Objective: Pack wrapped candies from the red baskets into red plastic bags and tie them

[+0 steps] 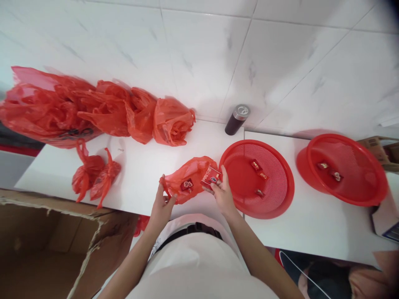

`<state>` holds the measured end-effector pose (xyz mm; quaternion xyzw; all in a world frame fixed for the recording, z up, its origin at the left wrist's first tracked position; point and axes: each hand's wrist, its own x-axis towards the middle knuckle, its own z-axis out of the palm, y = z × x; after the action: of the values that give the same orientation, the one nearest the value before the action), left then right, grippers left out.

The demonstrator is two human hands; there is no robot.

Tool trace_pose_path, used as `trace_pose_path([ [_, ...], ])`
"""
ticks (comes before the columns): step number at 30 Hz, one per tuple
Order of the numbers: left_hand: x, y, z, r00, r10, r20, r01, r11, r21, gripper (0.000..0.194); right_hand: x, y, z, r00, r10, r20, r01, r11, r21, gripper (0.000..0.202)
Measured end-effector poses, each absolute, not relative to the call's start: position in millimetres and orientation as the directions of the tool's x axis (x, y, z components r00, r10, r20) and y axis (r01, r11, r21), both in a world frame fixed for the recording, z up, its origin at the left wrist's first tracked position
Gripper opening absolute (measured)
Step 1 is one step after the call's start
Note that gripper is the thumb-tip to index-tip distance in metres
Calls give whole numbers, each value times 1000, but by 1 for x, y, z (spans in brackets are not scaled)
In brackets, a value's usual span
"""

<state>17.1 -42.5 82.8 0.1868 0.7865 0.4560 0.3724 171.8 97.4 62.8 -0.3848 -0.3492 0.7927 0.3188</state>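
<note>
My left hand (163, 205) pinches the left edge of a red plastic bag (196, 170), which lies spread on the white table. Inside the bag rests a small red packet (186, 185) with a pale label. Over the bag's right side, my right hand (222, 189) grips a flat red packet (211, 176) with white and dark print. Right beside that hand stands a red mesh basket (288, 182) with a few small red wrapped pieces (259, 169) in it.
Several filled red bags (173, 122) line the wall at the left, with two small knotted bags (104, 178) in front. A dark tumbler (237, 119) stands by the wall. Another red basket (370, 182) holds a few wrapped pieces. An open cardboard box (112, 236) sits lower left.
</note>
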Motion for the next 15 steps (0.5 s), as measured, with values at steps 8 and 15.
trace_pose_path([
  [8, 19, -42, 84, -640, 650, -410, -47, 499, 865, 82, 163, 92, 64, -651, 637, -413, -198, -667, -718, 92],
  [15, 17, -45, 78, -648, 648, -399, -57, 481, 875, 82, 182, 126, 57, -629, 683, -372, 30, -457, -889, 50],
])
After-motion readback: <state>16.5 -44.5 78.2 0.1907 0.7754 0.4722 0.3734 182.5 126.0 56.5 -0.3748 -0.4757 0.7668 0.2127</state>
